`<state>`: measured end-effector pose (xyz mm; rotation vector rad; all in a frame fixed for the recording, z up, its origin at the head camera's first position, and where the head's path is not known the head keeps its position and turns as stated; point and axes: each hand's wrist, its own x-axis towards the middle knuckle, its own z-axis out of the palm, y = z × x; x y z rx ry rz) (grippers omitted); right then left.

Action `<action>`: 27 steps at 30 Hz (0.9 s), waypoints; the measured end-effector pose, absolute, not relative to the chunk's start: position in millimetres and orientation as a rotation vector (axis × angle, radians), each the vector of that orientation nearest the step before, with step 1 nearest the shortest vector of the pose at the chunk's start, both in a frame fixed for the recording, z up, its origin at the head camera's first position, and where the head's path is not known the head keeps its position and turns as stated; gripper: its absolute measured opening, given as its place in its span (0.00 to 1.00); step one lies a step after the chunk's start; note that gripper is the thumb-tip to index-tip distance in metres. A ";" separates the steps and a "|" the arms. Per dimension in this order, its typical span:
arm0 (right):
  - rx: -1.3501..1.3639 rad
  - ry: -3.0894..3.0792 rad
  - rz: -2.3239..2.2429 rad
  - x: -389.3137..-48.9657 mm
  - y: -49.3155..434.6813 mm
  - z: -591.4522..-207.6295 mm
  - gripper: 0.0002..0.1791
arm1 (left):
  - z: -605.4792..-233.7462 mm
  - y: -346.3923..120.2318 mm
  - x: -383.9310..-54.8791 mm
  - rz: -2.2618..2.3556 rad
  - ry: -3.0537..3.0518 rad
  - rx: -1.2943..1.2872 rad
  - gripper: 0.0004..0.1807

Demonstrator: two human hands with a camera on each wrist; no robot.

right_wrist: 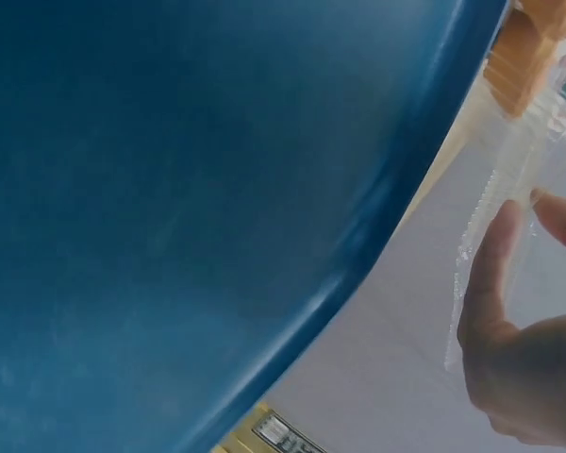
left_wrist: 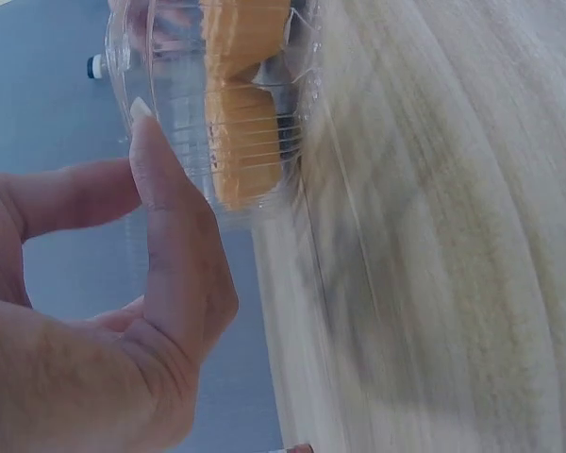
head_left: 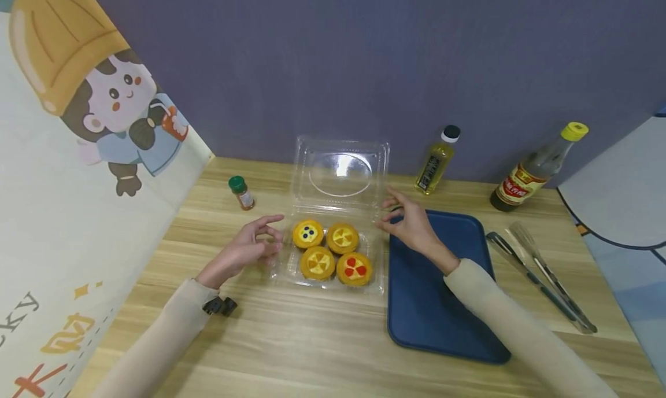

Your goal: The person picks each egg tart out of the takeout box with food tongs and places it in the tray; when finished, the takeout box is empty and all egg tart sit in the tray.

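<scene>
A clear plastic clamshell box [head_left: 286, 268] stands on the table with its lid [head_left: 340, 178] raised at the back. Inside sit several tarts: one with blue dots [head_left: 308, 233], one with red pieces [head_left: 354, 269], others with yellow wedges [head_left: 342, 238]. My left hand [head_left: 248, 249] is at the box's left side, fingers loosely bent; in the left wrist view a fingertip [left_wrist: 141, 111] appears against the clear wall. By the lid's right edge is my right hand [head_left: 412, 227], thumb and forefinger apart in the head view. Contact between it and the plastic is hard to tell.
A dark blue tray [head_left: 442, 323] lies right of the box, under my right forearm. Metal tongs [head_left: 541, 279] rest beyond it. An oil bottle [head_left: 435, 164] and a dark sauce bottle [head_left: 528, 178] stand at the back, and a green-capped spice jar [head_left: 241, 193] at the left.
</scene>
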<state>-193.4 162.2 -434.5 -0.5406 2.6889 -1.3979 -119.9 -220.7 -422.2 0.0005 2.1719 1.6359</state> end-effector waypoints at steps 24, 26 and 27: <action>-0.206 2.357 -1.555 -193.4 156.8 -433.2 0.47 | -422.5 -223.0 -120.9 1.635 2.163 0.053 0.37; -0.174 2.327 -1.559 -193.5 157.7 -434.1 0.46 | -423.1 -223.3 -121.2 1.638 2.156 0.046 0.38; -0.166 2.314 -1.560 -193.5 158.3 -434.4 0.46 | -422.9 -223.4 -121.1 1.639 2.154 0.041 0.38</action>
